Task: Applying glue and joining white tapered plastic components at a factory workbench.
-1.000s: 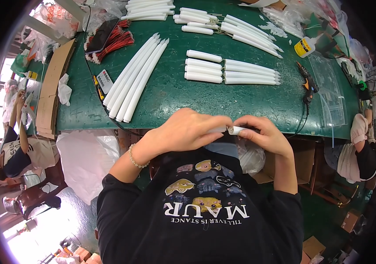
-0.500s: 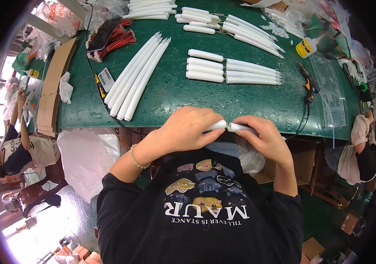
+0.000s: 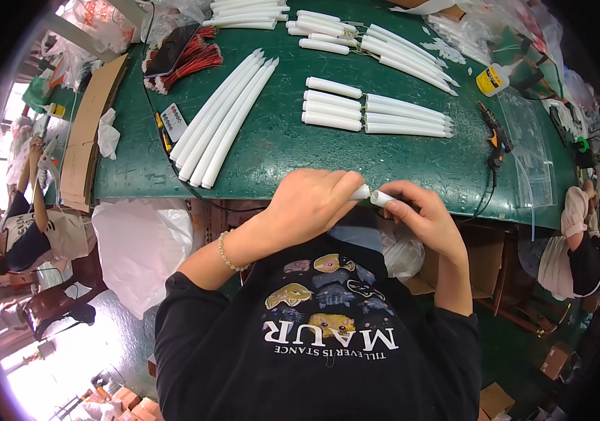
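Just in front of the table's near edge, my left hand point(image 3: 317, 200) is closed around a white candle tube point(image 3: 362, 192); most of the tube is hidden by the fingers. My right hand point(image 3: 423, 214) pinches a second white candle tube point(image 3: 382, 198) between thumb and fingers, its open end tilted toward the first. A small gap separates the two ends, and something thin, perhaps wire, shows there. Beyond my hands lie short white candle tubes point(image 3: 331, 104) end to end with tapered candle pieces point(image 3: 409, 119). Long white taper candles point(image 3: 226, 119) lie to the left.
On the green table point(image 3: 258, 172) are a hot glue gun point(image 3: 498, 137) with a cable, a yellow-labelled bottle point(image 3: 491, 79), red wire bundles point(image 3: 198, 63) under a phone point(image 3: 172, 50), and a small remote point(image 3: 174, 122). More candle pieces point(image 3: 412, 59) lie farther back. People work at both sides.
The two tube ends have moved from nearly in line to an angle, the right one tilting up at its open end. Both hands shifted slightly right in view; the table scene shifted a little too.
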A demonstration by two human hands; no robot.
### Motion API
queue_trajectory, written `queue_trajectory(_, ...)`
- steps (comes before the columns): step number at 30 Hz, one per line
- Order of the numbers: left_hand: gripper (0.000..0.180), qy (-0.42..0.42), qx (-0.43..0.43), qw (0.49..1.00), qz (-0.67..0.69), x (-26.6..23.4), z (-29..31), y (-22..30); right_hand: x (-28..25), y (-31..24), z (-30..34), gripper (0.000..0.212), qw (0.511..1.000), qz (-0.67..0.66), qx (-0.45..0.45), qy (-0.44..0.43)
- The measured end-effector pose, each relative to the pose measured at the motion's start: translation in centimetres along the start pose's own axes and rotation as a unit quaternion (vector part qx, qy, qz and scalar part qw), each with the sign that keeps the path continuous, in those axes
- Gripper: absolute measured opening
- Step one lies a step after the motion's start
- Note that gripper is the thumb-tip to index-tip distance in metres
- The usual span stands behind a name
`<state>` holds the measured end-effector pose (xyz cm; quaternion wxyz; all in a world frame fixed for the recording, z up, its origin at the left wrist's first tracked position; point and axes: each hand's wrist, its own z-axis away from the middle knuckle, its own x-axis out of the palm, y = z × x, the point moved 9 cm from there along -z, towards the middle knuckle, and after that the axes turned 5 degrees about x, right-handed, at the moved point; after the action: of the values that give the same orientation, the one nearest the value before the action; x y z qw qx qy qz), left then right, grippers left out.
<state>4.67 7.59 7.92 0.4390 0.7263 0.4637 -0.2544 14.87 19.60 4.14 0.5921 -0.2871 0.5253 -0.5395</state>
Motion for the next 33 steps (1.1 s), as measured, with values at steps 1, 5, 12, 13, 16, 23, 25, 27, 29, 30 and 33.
queue_trajectory(1,0.028,0.016,0.014,1.000,-0.013,-0.3,-0.1,0.3,0.0,0.1,0.0,0.024,1.000,-0.014,0.006,0.000)
queue_trajectory(5,0.029,0.031,0.025,0.997,-0.066,-0.4,0.0,0.6,0.2,0.5,-0.1,0.025,0.999,-0.038,0.006,0.000)
queue_trajectory(12,0.020,0.031,0.044,0.990,-0.131,-0.2,-0.2,1.0,0.0,1.4,-0.2,0.024,0.997,-0.071,0.023,0.009)
queue_trajectory(13,0.015,0.026,0.047,0.988,-0.147,-0.2,-0.3,1.1,0.0,1.5,-0.2,0.024,0.997,-0.072,0.023,0.016)
queue_trajectory(16,0.015,0.027,0.049,0.988,-0.146,-0.3,-0.2,1.0,0.1,1.1,-0.4,0.025,0.999,-0.040,0.011,0.020)
queue_trajectory(23,0.026,0.007,0.021,0.997,-0.071,-0.2,0.0,0.5,0.2,0.7,-0.5,0.025,0.999,-0.030,0.017,0.021)
queue_trajectory(25,0.032,0.017,0.012,0.998,-0.055,-0.4,0.1,0.5,0.3,0.7,-0.5,0.025,0.999,-0.039,0.019,0.013)
queue_trajectory(27,0.033,0.015,0.021,0.998,-0.054,-0.3,-0.1,0.4,0.3,1.0,-0.5,0.026,0.998,-0.056,0.021,0.011)
queue_trajectory(29,0.034,0.013,0.029,0.998,-0.055,-0.3,-0.2,0.4,0.1,1.0,-0.5,0.026,0.997,-0.072,0.021,0.008)
queue_trajectory(30,0.035,0.010,0.022,0.999,-0.046,-0.3,-0.1,0.3,0.2,1.0,-0.6,0.027,0.997,-0.075,0.025,0.000)
queue_trajectory(33,0.035,0.005,0.012,0.999,-0.041,-0.1,0.1,0.4,0.2,1.4,-0.7,0.029,0.994,-0.102,0.031,-0.013)
